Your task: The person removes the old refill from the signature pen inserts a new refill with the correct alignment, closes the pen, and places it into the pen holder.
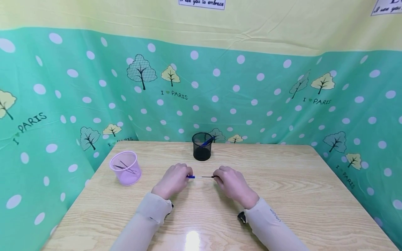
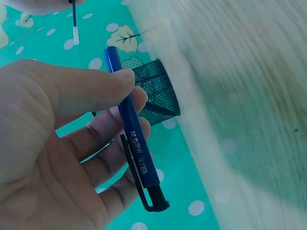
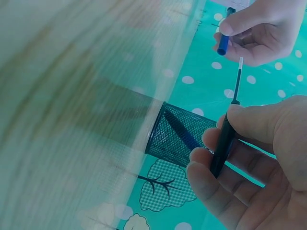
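My left hand (image 1: pixel 175 178) pinches the blue barrel of a pen (image 2: pixel 135 127) between thumb and fingers. A black clip (image 2: pixel 134 167) and a black end piece stand at the barrel's lower end in the left wrist view. Opposite it, my right hand (image 1: pixel 233 183) grips the black front section of a pen (image 3: pixel 223 146). A thin ink refill (image 3: pixel 238 82) sticks out of that section, its pale end pointing toward the blue barrel. Barrel and refill are apart, roughly in line, above the table.
Behind the hands, a black mesh pen cup (image 1: pixel 202 153) holds a blue pen (image 1: pixel 207 141). To the left stands a pink mesh cup (image 1: pixel 131 178) with several thin dark sticks inside. A wood-grain table (image 1: pixel 301 195) spreads beneath, with a green dotted curtain (image 1: pixel 220 87) along its back and sides.
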Available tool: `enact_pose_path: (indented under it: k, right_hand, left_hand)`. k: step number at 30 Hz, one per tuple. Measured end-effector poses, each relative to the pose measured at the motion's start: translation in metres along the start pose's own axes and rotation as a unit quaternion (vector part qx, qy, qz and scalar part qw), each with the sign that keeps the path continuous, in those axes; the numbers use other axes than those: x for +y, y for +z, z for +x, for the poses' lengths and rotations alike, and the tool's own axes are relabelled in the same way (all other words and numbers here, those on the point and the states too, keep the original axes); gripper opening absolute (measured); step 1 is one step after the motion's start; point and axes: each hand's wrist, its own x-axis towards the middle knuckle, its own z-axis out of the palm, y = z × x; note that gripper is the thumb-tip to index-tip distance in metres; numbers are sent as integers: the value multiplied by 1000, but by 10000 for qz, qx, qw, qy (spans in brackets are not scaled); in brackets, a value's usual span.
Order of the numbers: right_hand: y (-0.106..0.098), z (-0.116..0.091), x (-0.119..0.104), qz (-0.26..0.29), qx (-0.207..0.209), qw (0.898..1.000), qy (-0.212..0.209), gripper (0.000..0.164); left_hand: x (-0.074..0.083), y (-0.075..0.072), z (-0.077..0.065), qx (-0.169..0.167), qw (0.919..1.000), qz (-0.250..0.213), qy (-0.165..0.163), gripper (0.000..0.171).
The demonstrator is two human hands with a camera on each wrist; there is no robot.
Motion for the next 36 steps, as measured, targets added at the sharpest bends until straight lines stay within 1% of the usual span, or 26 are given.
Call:
enact_pose_path:
  k: [7,12,26,36]
  right_hand:
    - [1,-1,0,11,-31,10000,-11,5]
    - [1,-1,-1,13,-68,10000,32,6]
    - [1,-1,-2,-35,-116,9999,85,6]
    - [1,-1,-2,-58,-162,9998,40,6]
  left_hand:
    - [-4,5,1,-185,9997,-104,-136,20]
    - [-6,10,1,-250,9996,6,-165,20]
    - [-11,17,0,-271,9995,140,-101,23]
    - [-14,19,1,-312,9994,64,-101,27]
